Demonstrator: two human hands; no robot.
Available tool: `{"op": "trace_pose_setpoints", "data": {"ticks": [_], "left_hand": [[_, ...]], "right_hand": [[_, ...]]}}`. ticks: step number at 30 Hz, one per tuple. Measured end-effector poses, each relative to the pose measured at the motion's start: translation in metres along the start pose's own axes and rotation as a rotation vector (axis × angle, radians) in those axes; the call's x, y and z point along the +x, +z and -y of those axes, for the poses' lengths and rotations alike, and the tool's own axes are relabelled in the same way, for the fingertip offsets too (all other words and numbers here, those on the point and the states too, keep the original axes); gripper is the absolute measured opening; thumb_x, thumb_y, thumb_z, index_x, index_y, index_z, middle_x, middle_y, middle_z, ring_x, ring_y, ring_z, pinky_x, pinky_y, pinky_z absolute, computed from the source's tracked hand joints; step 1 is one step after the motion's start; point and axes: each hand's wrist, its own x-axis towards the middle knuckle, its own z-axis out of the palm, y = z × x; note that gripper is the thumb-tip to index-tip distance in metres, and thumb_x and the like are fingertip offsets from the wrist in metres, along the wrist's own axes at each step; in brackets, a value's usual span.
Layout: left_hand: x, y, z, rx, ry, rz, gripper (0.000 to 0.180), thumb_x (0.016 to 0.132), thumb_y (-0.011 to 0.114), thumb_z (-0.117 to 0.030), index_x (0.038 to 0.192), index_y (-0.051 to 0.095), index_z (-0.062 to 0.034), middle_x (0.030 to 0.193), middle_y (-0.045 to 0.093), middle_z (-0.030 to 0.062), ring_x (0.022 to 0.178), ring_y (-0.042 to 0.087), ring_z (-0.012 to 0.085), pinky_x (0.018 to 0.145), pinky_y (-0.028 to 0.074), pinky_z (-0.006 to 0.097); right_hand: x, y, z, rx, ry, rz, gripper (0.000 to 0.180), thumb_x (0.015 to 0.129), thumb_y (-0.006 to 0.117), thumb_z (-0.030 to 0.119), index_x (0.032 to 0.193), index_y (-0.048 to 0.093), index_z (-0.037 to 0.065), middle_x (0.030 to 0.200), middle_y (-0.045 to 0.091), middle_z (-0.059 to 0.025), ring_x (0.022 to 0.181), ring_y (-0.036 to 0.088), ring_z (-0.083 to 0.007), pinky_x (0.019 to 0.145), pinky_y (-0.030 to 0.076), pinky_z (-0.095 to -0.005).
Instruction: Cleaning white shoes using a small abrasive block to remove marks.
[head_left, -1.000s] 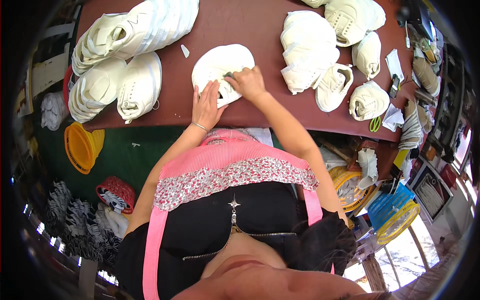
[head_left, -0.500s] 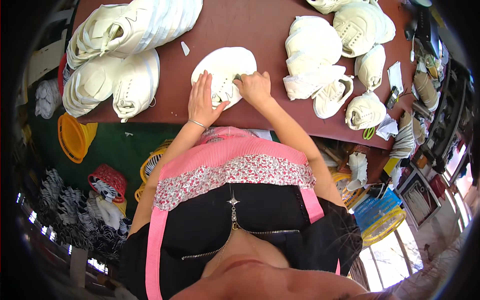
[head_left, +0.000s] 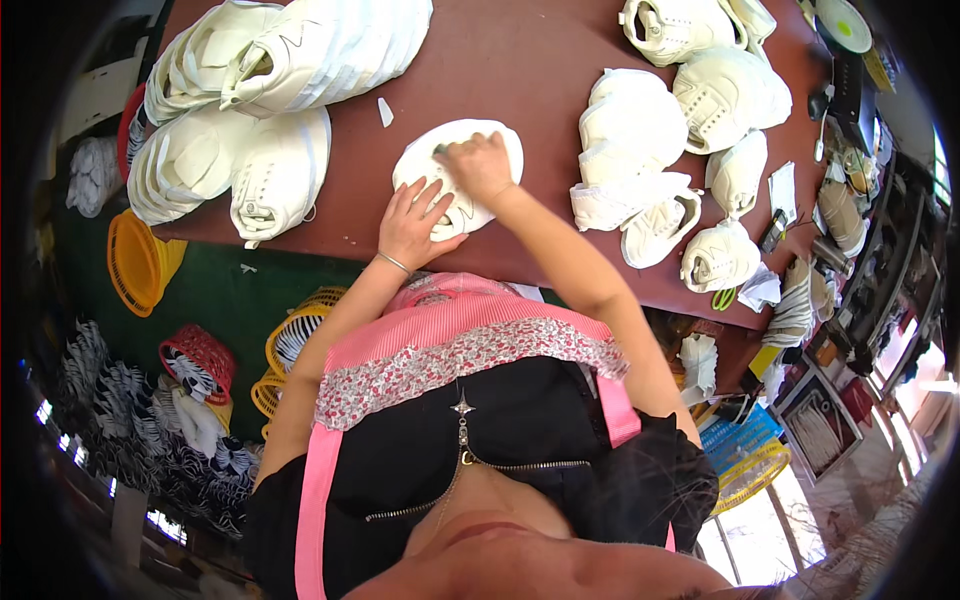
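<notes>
Left hand [head_left: 412, 228] is resting on the near-left part of the white shoe upper [head_left: 420, 160], fingers spread. Right hand [head_left: 480, 168] is pinching a small dark object [head_left: 441, 151] over its far part; too small to identify. Upper is lying near the bench [head_left: 520, 60] edge, between left stacked uppers [head_left: 290, 60] and right piled uppers [head_left: 632, 125].

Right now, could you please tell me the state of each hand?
Left hand: open, resting on the upper.
Right hand: closed on a small dark object.

Orange basket [head_left: 133, 265], red basket [head_left: 221, 358] — green floor [head_left: 235, 295] beside both.
</notes>
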Motion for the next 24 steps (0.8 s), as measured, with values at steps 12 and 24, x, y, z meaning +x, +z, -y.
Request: {"op": "trace_pose_setpoints", "data": {"ticks": [12, 24], "left_hand": [[0.008, 0.008, 0.001, 0.000, -0.052, -0.054, 0.054, 0.072, 0.081, -0.046, 0.115, 0.071, -0.0147, 0.130, 0.063, 0.0063, 0.126, 0.054, 0.0299, 0.108, 0.042, 0.051], [0.001, 0.013, -0.003, 0.006, -0.067, -0.108, 0.053, 0.071, 0.080, -0.048, 0.111, 0.073, -0.0145, 0.125, 0.065, 0.0050, 0.125, 0.055, 0.0289, 0.110, 0.040, 0.049]], "right_hand": [[0.023, -0.003, 0.000, -0.066, 0.011, 0.195, 0.021, 0.089, 0.062, 0.031, 0.084, 0.074, 0.015, 0.072, 0.070, -0.0046, 0.072, 0.068, -0.0235, 0.071, 0.043, -0.0462], [0.020, 0.009, -0.003, -0.110, 0.068, 0.077, 0.039, 0.093, 0.060, 0.044, 0.071, 0.073, 0.015, 0.068, 0.071, -0.0053, 0.068, 0.067, -0.0235, 0.072, 0.042, -0.0437]]}}
